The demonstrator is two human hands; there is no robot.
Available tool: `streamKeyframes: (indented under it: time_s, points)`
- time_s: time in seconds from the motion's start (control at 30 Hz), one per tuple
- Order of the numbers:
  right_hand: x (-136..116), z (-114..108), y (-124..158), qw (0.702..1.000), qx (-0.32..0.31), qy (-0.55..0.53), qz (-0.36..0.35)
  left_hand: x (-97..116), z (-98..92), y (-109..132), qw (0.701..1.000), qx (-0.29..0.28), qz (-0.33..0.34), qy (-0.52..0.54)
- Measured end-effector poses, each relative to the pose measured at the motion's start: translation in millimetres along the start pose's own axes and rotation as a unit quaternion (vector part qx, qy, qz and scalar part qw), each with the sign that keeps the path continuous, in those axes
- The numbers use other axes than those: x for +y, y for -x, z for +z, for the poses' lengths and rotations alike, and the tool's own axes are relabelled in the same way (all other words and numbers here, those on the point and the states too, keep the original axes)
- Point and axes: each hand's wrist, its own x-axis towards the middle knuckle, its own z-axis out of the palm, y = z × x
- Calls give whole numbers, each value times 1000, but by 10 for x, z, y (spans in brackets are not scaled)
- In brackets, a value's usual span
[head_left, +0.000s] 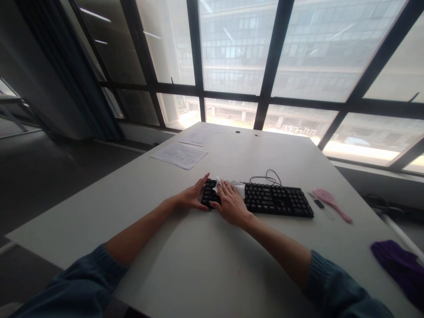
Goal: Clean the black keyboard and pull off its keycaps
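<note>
A black keyboard (276, 199) lies across the middle of a white table (205, 260), its thin cable (266, 177) looped behind it. My right hand (232, 202) lies flat on a white cloth (232, 184) and presses it onto the keys at the keyboard's left part, fingers stretched out. My left hand (192, 196) rests against the keyboard's left end, fingers extended along its edge, nothing in it.
A pink hairbrush (330, 202) and a small dark stick-like object (319, 203) lie right of the keyboard. A purple cloth (399, 265) sits at the table's right edge. Printed sheets (179, 154) lie at the far left, below a wall of windows.
</note>
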Motion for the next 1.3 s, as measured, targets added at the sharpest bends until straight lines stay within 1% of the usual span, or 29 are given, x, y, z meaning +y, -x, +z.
streamKeyframes:
  time_s: [0.13,0.27,0.4,0.53,0.67,0.8,0.9,1.03,1.1,1.3]
  points:
    - [-93,51,-160,1000,-6,-4,-19,13,3,2,1000,5,4,-2]
    - [-26,34,-116,1000,-8,1,-1,9,-4,0,1000,-1,-7,1]
    - [163,-42,19,999,-8,16,42,-14,-7,-2,1000,-3,-6,5]
    - [420,-137,170,995,-15,33,88,-33,1,-4,1000,1,-2,15]
    - [655,-229,326,989,-14,48,137,-29,7,-4,1000,2,-12,20]
    - [762,-261,416,984,-5,61,169,-29,5,1,1000,-1,-13,11]
    - [731,-232,422,983,3,59,176,-40,6,2,1000,-1,-9,10]
    - [560,-172,422,986,4,46,162,-29,6,-3,1000,0,-6,9]
    - [431,-149,436,990,0,34,134,-11,1,-7,1000,1,-3,6]
    - [7,-103,424,1000,-14,4,21,-9,-19,-7,1000,-5,-3,4]
